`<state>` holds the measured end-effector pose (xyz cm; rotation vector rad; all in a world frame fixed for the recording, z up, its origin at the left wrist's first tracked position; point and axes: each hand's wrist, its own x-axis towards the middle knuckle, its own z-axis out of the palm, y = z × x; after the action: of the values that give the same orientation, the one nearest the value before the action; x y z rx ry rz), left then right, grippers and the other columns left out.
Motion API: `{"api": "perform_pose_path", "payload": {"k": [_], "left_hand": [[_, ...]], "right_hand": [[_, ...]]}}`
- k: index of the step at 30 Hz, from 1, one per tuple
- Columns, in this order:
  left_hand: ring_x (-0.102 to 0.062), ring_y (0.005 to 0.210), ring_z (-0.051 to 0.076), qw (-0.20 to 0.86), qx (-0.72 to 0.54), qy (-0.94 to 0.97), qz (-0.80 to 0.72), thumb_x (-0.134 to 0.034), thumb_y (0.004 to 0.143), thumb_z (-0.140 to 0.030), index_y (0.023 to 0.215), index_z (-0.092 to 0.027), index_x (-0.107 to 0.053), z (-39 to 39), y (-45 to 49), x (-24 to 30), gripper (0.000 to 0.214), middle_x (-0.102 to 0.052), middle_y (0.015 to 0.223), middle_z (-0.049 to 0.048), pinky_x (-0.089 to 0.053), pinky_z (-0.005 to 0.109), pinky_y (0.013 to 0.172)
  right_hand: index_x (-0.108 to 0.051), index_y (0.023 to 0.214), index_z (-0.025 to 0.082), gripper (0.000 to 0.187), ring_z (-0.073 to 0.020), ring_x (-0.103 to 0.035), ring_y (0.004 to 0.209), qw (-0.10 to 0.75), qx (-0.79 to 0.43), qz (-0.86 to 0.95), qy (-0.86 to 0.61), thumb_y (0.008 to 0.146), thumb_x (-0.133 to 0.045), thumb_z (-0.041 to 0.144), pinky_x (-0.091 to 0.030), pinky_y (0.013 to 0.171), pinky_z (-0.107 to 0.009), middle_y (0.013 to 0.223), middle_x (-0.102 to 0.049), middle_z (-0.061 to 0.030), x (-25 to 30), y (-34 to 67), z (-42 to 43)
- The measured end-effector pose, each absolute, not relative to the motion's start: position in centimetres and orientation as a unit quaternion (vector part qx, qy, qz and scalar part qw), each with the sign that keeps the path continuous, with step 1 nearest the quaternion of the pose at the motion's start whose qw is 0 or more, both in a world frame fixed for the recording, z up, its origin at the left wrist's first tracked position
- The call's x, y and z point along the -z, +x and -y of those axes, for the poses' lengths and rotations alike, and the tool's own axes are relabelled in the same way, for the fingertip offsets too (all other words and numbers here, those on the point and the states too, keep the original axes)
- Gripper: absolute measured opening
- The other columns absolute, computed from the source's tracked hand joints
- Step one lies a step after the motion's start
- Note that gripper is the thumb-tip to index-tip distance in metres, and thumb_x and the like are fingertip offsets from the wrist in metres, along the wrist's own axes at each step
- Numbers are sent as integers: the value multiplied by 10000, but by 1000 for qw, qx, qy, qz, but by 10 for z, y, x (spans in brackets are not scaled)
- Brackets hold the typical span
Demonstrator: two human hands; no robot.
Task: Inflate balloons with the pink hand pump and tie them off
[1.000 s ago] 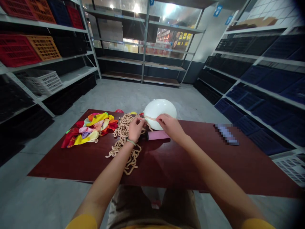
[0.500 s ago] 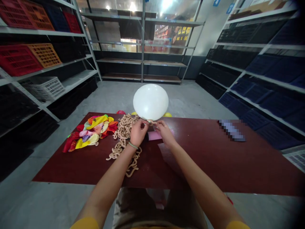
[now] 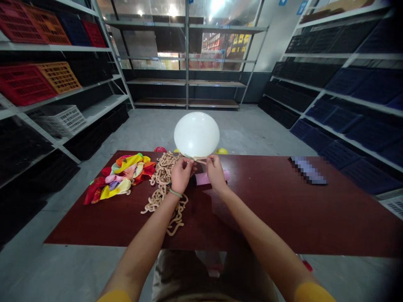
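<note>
An inflated white balloon stands above the table's far edge, its neck end down at my fingers. My left hand is closed, thumb and fingertips pinching the balloon's neck. My right hand is closed on one end of a tan cord, which runs stretched across to the left fingertips below the balloon. Whether the cord is wrapped round the neck is too small to tell. Under my hands lies a pink cylinder with a black end, partly covered by the right hand. Left of them is a pile of curly tan cords.
Several colourful uninflated balloons are heaped at the left of the dark red table. A pixelated flat object lies at the right. Beyond the far edge, red and yellow round things show. Shelves with crates flank the floor.
My right hand has turned more upright and drawn the tan cord out straighter. The left hand keeps its pinch at the balloon's neck. The balloon sits slightly further left in view.
</note>
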<state>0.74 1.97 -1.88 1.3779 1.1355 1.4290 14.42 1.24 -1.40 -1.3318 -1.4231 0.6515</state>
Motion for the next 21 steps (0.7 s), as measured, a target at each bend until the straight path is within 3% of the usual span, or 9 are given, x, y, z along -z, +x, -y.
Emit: {"api": "perform_pose_path", "payload": {"k": [2,5,8,12,16,21], "left_hand": [[-651,602,149,445,-582,504,-457,-600,862,-464,872,-194,-552,-21,7,16,274,-701,806,37,-516,272,564],[-617,548,134,423,-585,493,-486,-593,862,-457,860,-191,-551,-22,5,14,269,-671,729,11,-494,256,538],[-594,552,131,304,-552,572,-525,-573,884,-388,845,-195,-573,-21,1,14,198,-632,666,-7,-465,244,562],[-622,653,144,155,-482,685,-523,-567,877,-246,950,-205,-612,-13,-1,16,95,-673,778,9,-465,250,651],[-665,795,161,150,-456,739,-472,-516,878,-149,1025,-225,-657,-7,2,18,218,-720,914,27,-492,264,768],[-676,941,183,208,-427,778,-411,-486,856,-107,1126,-235,-685,-8,6,25,359,-733,1058,40,-504,309,886]], "right_hand": [[-432,993,249,252,-169,-568,718,520,-222,580,-587,967,-296,459,-437,651,-293,839,-599,-18,9,145,-1],[-484,1052,240,283,-197,-596,693,455,-149,624,-618,978,-297,440,-408,644,-311,865,-647,-43,6,148,13],[-527,1050,221,303,-219,-619,677,414,-96,673,-606,977,-305,414,-395,641,-322,846,-675,-73,10,153,18],[-548,1044,207,329,-211,-631,646,399,-43,693,-599,993,-285,398,-386,619,-312,842,-692,-83,19,165,14],[-556,1044,212,336,-197,-633,646,387,-34,704,-594,1010,-275,393,-380,609,-293,813,-696,-61,20,176,15],[-583,1064,237,333,-197,-662,824,361,-54,772,-521,1024,-286,384,-414,701,-294,948,-719,-63,11,188,23]]}}
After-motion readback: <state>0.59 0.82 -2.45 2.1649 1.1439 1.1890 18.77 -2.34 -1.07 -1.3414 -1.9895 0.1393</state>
